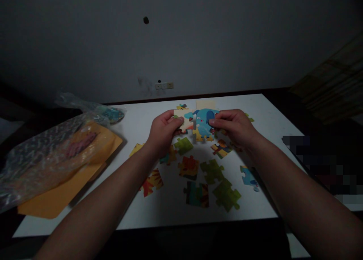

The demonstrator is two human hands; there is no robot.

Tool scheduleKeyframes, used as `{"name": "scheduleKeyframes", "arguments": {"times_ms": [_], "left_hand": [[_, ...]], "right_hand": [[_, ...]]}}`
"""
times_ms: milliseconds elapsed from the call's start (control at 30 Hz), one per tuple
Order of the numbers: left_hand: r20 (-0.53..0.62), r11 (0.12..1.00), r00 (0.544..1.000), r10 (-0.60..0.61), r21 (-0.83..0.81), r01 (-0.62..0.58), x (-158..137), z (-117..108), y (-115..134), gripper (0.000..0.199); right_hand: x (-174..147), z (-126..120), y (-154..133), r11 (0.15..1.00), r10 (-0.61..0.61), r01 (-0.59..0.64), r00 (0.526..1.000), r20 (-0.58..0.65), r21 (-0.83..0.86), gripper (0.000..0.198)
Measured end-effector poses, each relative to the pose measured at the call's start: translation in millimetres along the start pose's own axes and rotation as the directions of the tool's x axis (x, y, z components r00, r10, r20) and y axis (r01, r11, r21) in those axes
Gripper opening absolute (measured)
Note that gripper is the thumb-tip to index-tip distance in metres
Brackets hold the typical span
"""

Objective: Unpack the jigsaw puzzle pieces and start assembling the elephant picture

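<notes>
My left hand (164, 131) pinches a cream jigsaw puzzle piece (185, 118) between thumb and fingers, above the far half of the table. Close to its right edge, my right hand (234, 126) grips joined puzzle pieces showing a blue elephant (203, 124). The two held parts sit side by side; whether their edges interlock I cannot tell. Below them lie loose pieces: an orange one (189, 167), a green one (212, 171), a dark striped one (196, 194), and a blue one (249, 177) near my right forearm. My forearms and hands hide some pieces.
The white table (170, 218) stands near a grey wall with a socket strip (164, 85). At the left, bubble wrap (42, 150) lies over an orange envelope (59, 199), with a clear plastic bag (110, 113) behind. A curtain (331, 75) hangs at the right.
</notes>
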State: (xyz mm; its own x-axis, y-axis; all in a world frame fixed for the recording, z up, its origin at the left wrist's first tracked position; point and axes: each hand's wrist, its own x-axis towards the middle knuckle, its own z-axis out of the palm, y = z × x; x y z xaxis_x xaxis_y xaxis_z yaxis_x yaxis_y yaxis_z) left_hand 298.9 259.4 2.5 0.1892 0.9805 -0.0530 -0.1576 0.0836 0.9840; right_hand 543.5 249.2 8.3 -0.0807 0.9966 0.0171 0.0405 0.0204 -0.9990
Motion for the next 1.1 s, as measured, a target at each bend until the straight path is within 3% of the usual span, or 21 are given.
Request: {"name": "scheduleKeyframes", "arguments": {"times_ms": [233,300,367,433,500,600,700,800,967,1100], "left_hand": [[-0.03,1.0,0.999,0.013,-0.015,-0.013,7.9,-3.6,-7.8,0.037],[-0.06,0.994,0.998,0.035,0.108,-0.028,13.3,-10.2,-12.5,0.046],[-0.045,0.941,0.997,0.064,0.335,-0.045,16.8,-17.3,-15.9,0.053],[0.046,0.781,0.996,0.077,0.618,-0.089,17.1,-22.1,-17.0,0.046],[0.154,0.528,0.984,0.089,0.831,-0.177,14.2,-23.2,-16.1,0.033],[0.248,0.201,0.958,0.145,0.94,-0.274,8.3,-20.5,-12.9,0.033],[0.255,0.04,0.946,0.2,0.963,-0.268,6.5,-18.3,-9.2,0.04],[0.242,0.032,0.955,0.171,0.968,-0.25,14.3,-17.3,-8.5,0.053],[0.225,-0.017,0.973,-0.047,0.974,-0.226,44.3,-13.5,-22.0,0.081],[0.216,-0.043,0.968,-0.127,0.974,-0.223,52.3,-25.2,-32.5,0.084]], "right_hand": [[4.4,-6.1,5.9,1.0,-0.021,0.021,1.0,0.011,-0.009,0.034],[8.0,-8.9,8.8,1.0,-0.019,0.019,1.0,-0.014,-0.006,0.035],[13.1,-12.6,11.7,0.999,-0.036,0.038,0.993,-0.108,0.015,0.036],[19.0,-17.8,14.0,0.993,-0.089,0.105,0.96,-0.267,0.045,0.037],[24.5,-24.4,15.0,0.977,-0.159,0.203,0.888,-0.431,0.059,0.037],[30.4,-34.6,14.4,0.949,-0.222,0.312,0.775,-0.592,0.053,0.035],[33.9,-43.0,14.0,0.937,-0.24,0.347,0.714,-0.657,0.035,0.035],[36.4,-49.4,14.6,0.931,-0.237,0.363,0.683,-0.691,0.039,0.035],[39.0,-58.8,13.1,0.916,-0.259,0.398,0.679,-0.687,0.048,0.04],[39.2,-61.8,9.7,0.902,-0.244,0.424,0.666,-0.705,0.087,0.039]]}}
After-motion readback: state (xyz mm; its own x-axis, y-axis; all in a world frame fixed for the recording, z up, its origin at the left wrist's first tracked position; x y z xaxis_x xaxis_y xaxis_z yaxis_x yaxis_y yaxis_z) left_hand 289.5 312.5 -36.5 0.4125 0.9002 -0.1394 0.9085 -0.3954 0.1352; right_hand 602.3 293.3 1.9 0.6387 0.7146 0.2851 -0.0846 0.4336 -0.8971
